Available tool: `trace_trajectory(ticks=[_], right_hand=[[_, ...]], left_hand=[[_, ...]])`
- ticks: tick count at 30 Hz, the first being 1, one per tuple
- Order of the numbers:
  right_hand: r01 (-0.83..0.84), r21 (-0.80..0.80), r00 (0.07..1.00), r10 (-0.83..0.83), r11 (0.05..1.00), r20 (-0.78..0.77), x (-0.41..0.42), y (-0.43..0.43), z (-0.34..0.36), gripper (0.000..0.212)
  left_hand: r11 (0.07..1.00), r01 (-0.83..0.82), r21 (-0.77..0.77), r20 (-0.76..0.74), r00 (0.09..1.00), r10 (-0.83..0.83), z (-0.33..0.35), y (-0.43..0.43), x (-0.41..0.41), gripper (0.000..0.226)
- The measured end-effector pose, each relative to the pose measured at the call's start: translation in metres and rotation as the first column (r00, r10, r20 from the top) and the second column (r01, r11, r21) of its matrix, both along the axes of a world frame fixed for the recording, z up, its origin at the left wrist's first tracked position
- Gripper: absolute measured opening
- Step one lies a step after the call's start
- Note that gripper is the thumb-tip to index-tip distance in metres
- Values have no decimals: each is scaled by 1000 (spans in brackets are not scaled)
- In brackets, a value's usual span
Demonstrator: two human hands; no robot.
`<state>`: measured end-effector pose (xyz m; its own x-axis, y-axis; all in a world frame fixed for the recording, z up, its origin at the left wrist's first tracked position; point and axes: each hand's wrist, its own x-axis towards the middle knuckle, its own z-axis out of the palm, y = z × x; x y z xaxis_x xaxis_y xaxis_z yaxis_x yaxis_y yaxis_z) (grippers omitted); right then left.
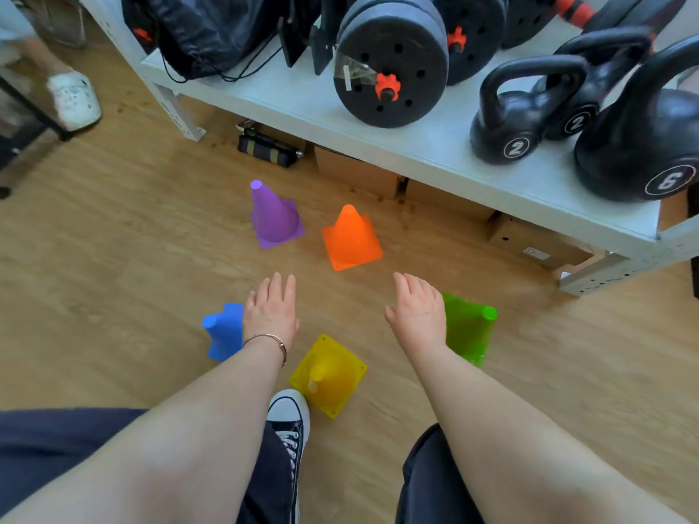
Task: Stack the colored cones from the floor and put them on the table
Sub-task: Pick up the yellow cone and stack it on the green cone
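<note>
1. Left hand [270,312] and right hand [416,312]: fingers spread flat, holding nothing.
2. Five cones stand apart on the floor [113,259]; the table [435,145] is far right.
3. Risk: crowded weights leave little room; a tall stack may tip.

Well beyond the fingers we see dumbbell plates [391,70] with orange collars, and to their right three black kettlebells [525,115], two marked 2. A black drawstring bag [212,28] lies further left. Cardboard boxes [355,170] sit underneath. A white shoe [73,100] stands far left.
</note>
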<state>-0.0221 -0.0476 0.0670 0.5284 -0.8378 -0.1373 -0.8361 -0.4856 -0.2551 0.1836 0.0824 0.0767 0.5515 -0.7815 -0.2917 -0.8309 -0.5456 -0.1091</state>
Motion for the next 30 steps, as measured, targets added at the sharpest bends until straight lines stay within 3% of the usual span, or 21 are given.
trace_trajectory(ticks=[5, 10, 14, 23, 27, 30], right_hand=[[-99, 155, 984, 120, 983, -130, 12, 19, -30, 45], [-227, 362, 923, 319, 904, -218, 28, 36, -51, 43], [-317, 407, 849, 448, 857, -281, 36, 55, -60, 38], [-110, 613, 789, 444, 782, -425, 43, 69, -69, 66], [-45, 644, 842, 377, 763, -387, 43, 66, -78, 66], [-33, 662, 894, 319, 749, -315, 39, 56, -82, 69]], left_hand=[[995, -46, 90, -94, 994, 55, -32, 27, 0, 82], [979, 60, 195, -242, 970, -11, -63, 44, -2, 77], [962, 161, 221, -350, 934, -76, -82, 58, -5, 80], [958, 227, 173, -470, 874, -122, -96, 64, -8, 76], [974, 185, 133, -521, 849, -90, -98, 57, -13, 71], [990, 56, 131, -552, 834, 26, -100, 53, -13, 72]])
